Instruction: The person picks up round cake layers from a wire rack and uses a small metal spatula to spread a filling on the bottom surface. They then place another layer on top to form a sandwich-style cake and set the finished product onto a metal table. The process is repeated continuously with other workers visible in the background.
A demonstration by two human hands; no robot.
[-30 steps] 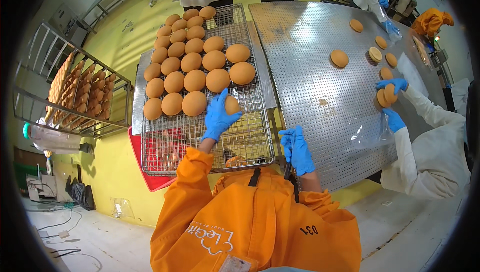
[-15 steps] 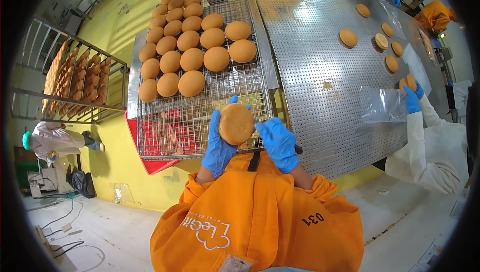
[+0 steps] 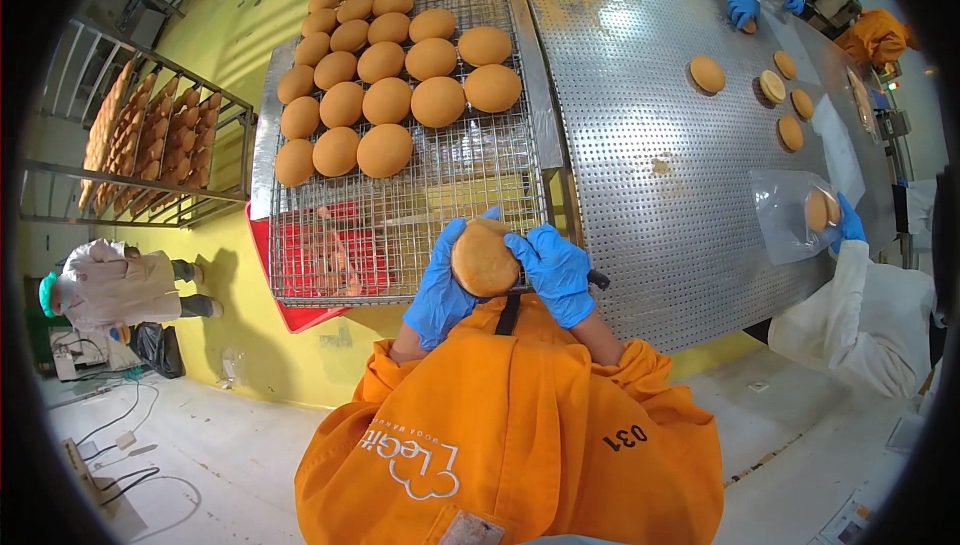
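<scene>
Orange cloth (image 3: 520, 435) drapes nearest. Over the wire rack's (image 3: 330, 300) near edge, the gloved left hand (image 3: 442, 290) grips a soft round bun (image 3: 485, 259), broad face up, slightly longer axis running near to far; the right hand (image 3: 556, 277) closes around a dark handle (image 3: 599, 279), fingers at the bun's right rim. Beyond, smooth domed buns (image 3: 437, 102) rest on the metal grid.

Bun (image 3: 484, 258) between left hand (image 3: 438, 290) and right hand (image 3: 555, 275), at wire rack's (image 3: 430, 207) near edge. Handle (image 3: 599, 279) projects rightward from right hand. Bun rows (image 3: 384, 151) on rack, ahead of hands. Crate (image 3: 290, 315) below rack, left of left hand. Perforated table (image 3: 650, 225) right of right hand, bearing loose buns (image 3: 707, 75).
</scene>
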